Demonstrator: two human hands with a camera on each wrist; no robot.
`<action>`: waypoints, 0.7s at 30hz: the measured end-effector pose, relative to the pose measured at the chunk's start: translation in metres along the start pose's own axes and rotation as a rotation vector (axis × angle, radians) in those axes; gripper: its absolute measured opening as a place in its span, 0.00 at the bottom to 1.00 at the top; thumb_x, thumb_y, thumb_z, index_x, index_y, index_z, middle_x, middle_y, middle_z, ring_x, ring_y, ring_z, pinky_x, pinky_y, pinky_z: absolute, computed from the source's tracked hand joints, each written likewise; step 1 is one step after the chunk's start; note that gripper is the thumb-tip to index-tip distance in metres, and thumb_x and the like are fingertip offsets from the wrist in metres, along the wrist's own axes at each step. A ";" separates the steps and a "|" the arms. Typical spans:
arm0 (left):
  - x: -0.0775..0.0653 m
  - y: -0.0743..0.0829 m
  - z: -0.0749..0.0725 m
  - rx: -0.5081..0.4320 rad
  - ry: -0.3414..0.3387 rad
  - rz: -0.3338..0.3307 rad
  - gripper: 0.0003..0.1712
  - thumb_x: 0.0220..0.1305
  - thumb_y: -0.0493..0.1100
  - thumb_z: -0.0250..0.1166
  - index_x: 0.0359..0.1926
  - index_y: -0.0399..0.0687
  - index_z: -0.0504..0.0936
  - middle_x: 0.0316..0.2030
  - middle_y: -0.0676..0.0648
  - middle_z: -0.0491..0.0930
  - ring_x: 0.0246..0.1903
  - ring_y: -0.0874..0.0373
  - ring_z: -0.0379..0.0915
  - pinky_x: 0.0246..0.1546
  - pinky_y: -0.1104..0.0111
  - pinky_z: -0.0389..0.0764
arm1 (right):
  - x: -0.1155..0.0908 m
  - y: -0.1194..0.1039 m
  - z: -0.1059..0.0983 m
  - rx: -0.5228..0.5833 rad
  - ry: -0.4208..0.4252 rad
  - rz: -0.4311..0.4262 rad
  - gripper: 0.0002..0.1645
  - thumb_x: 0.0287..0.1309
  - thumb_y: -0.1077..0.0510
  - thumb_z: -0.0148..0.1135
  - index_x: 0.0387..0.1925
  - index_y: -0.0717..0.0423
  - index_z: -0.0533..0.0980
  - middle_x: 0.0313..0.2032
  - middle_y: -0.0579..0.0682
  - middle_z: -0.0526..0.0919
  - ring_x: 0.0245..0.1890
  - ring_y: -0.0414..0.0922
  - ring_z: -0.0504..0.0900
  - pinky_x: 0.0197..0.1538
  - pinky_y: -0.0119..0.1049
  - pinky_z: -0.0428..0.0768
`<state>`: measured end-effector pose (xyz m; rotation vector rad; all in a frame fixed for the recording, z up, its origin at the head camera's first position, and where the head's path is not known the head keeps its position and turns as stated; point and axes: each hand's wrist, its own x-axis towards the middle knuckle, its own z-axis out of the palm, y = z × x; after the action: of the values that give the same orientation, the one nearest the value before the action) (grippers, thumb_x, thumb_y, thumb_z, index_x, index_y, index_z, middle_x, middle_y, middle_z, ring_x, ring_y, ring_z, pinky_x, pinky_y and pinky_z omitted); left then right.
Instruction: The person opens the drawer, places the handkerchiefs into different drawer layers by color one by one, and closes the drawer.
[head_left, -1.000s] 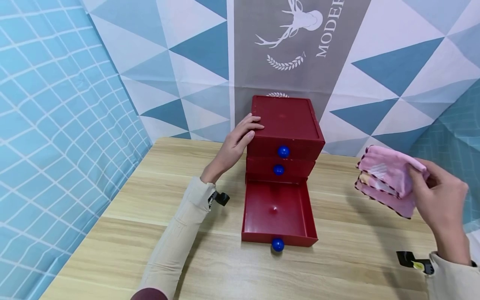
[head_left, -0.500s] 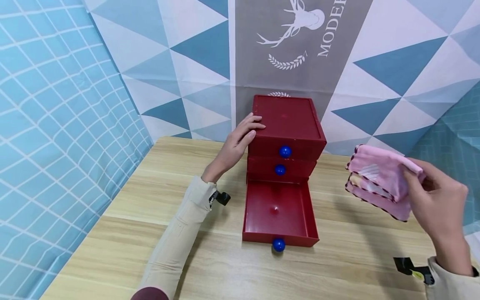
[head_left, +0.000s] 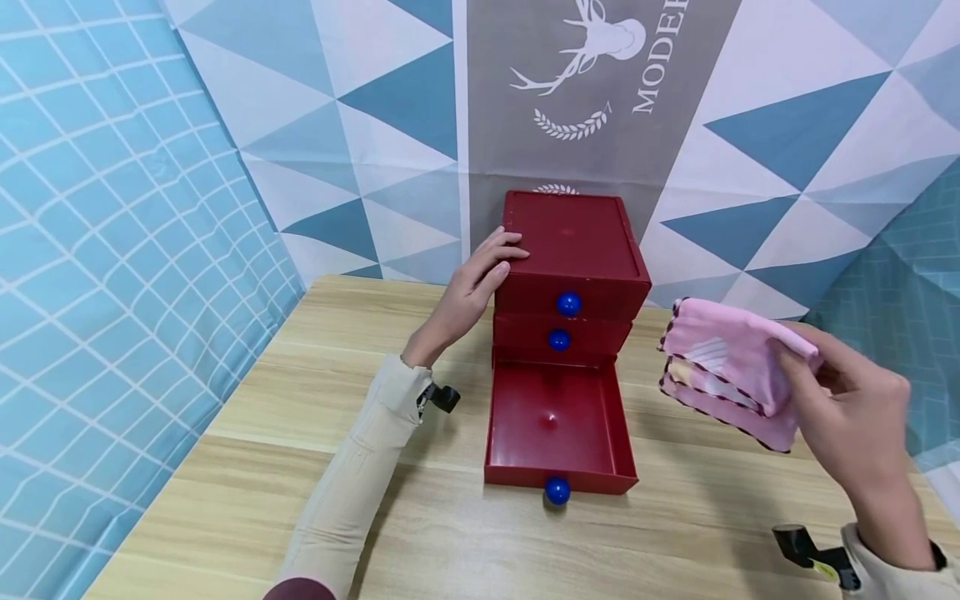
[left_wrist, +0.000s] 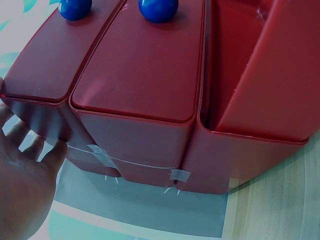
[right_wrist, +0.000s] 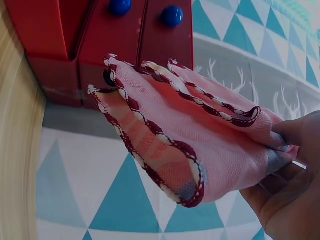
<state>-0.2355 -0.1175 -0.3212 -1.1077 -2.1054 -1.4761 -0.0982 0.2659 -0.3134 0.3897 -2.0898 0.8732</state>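
Observation:
A red three-drawer cabinet [head_left: 573, 237] with blue knobs stands on the table, its bottom drawer [head_left: 558, 417] pulled out and bare inside. My left hand [head_left: 468, 287] rests on the cabinet's upper left edge, fingertips over the top; in the left wrist view, the hand [left_wrist: 27, 175] lies along the side of the top unit. To the right of the cabinet, my right hand [head_left: 851, 400] pinches a folded pink towel [head_left: 731, 358] in the air. The right wrist view shows the towel's [right_wrist: 200, 135] layered folds with dark red and white stitched edges.
The wooden table [head_left: 300, 417] spreads around the cabinet. Behind it hangs a patterned cloth [head_left: 405, 125] with triangles and a deer head. A blue checked sheet [head_left: 112, 208] borders the left side. The blue knob [head_left: 557, 491] of the pulled-out drawer juts toward me.
My right hand has moved left with the pink towel, closer to the cabinet and slightly lower. The left hand and the cabinet have stayed in place.

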 end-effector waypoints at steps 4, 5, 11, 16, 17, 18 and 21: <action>0.000 0.000 0.001 -0.001 0.004 0.002 0.19 0.76 0.35 0.46 0.59 0.30 0.74 0.69 0.33 0.63 0.76 0.40 0.42 0.75 0.63 0.47 | -0.003 -0.008 0.005 0.032 -0.025 -0.006 0.13 0.58 0.71 0.64 0.45 0.66 0.84 0.32 0.27 0.77 0.23 0.27 0.67 0.22 0.19 0.61; 0.001 0.000 0.002 0.001 0.006 0.003 0.18 0.76 0.34 0.46 0.59 0.30 0.74 0.68 0.32 0.64 0.76 0.40 0.42 0.75 0.63 0.47 | -0.003 -0.010 0.006 0.039 -0.032 -0.007 0.13 0.58 0.71 0.64 0.45 0.66 0.84 0.32 0.27 0.77 0.23 0.27 0.68 0.23 0.19 0.62; -0.001 0.001 -0.002 0.020 0.016 0.005 0.18 0.76 0.34 0.46 0.58 0.30 0.75 0.68 0.32 0.64 0.76 0.40 0.43 0.75 0.63 0.47 | -0.008 -0.021 0.021 0.093 -0.076 -0.019 0.13 0.58 0.71 0.64 0.45 0.67 0.84 0.33 0.27 0.78 0.23 0.27 0.70 0.25 0.17 0.67; -0.003 0.000 -0.006 0.026 0.017 0.011 0.19 0.76 0.35 0.45 0.59 0.30 0.75 0.68 0.32 0.64 0.76 0.40 0.43 0.75 0.63 0.47 | -0.013 -0.028 0.037 0.156 -0.106 -0.030 0.15 0.56 0.74 0.65 0.46 0.66 0.84 0.34 0.32 0.81 0.22 0.29 0.71 0.25 0.18 0.69; -0.003 -0.001 -0.006 0.024 0.018 0.016 0.19 0.76 0.35 0.45 0.59 0.30 0.75 0.68 0.32 0.64 0.76 0.40 0.42 0.75 0.63 0.47 | -0.014 -0.029 0.040 0.167 -0.109 -0.029 0.15 0.55 0.74 0.65 0.45 0.65 0.84 0.34 0.34 0.82 0.22 0.29 0.72 0.25 0.18 0.70; -0.002 -0.001 -0.005 0.024 0.016 0.015 0.19 0.77 0.36 0.46 0.59 0.30 0.75 0.69 0.32 0.63 0.76 0.41 0.42 0.75 0.63 0.47 | -0.015 -0.030 0.041 0.176 -0.114 -0.024 0.16 0.54 0.75 0.65 0.45 0.65 0.84 0.34 0.34 0.82 0.22 0.30 0.72 0.25 0.18 0.70; 0.000 -0.002 0.001 0.015 0.013 0.022 0.19 0.77 0.36 0.46 0.59 0.30 0.75 0.69 0.33 0.63 0.76 0.41 0.42 0.75 0.63 0.47 | -0.019 -0.032 0.043 0.184 -0.134 0.003 0.16 0.54 0.75 0.66 0.45 0.65 0.84 0.34 0.32 0.82 0.23 0.30 0.73 0.26 0.18 0.71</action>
<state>-0.2370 -0.1170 -0.3233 -1.1091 -2.0853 -1.4518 -0.0934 0.2126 -0.3324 0.5558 -2.1388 1.0710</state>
